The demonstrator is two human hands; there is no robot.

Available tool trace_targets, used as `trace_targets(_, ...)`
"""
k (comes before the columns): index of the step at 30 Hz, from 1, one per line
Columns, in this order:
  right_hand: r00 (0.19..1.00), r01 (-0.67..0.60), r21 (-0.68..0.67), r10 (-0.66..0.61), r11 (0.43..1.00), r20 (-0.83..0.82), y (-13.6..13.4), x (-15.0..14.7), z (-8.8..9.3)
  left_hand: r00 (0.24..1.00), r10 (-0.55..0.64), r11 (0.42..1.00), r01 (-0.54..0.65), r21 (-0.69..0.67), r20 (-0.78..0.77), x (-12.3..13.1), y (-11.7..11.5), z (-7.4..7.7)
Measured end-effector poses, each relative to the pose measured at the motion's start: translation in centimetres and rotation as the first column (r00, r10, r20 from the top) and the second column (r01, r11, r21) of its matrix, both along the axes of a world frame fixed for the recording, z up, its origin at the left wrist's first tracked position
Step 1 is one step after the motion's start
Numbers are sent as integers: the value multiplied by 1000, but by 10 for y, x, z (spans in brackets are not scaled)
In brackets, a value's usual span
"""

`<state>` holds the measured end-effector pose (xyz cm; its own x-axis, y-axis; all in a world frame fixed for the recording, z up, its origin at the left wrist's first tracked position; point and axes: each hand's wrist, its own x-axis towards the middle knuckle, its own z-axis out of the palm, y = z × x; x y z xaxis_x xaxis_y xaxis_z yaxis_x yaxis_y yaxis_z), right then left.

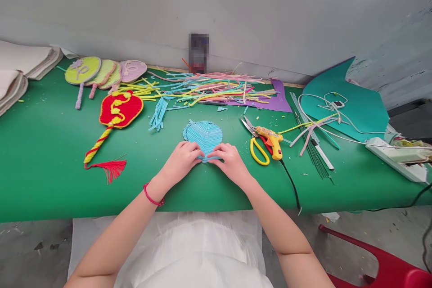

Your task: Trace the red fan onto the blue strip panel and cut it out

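Observation:
A flat, roundish blue piece (204,134), made of pipe cleaners laid in a V pattern, lies on the green table (189,189). My left hand (184,156) pinches its near edge from the left. From the right, my right hand (228,158) grips the same near edge with thumb and fingers, the thumbs close together. Just beyond and to the left is a small bunch of cut blue pipe cleaners (158,114). Right of my right hand lie yellow-handled scissors (259,150) and a yellow hot glue gun (272,140), partly overlapping.
Left lies a red fan (122,109) with a tassel (113,170); several pastel fans (83,70) lie behind it. Loose pipe cleaners (216,87) pile along the wall. At right are a teal sheet (344,99), a white cable, a power strip (394,157) and a red chair (388,256).

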<state>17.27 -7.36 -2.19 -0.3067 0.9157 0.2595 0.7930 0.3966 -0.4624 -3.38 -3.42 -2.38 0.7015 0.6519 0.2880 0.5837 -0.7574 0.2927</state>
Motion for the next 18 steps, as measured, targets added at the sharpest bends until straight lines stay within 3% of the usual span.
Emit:
trace_targets(7,1000,-14,-78,14,997,-4,7,-5,-6,1000,16,997,-15,-70,14,1,0,-1)
trace_targets(18,999,1,-37,-2,999,-37,2,-8,-8,997,53,993,-47,-112,48,-5,2,-3)
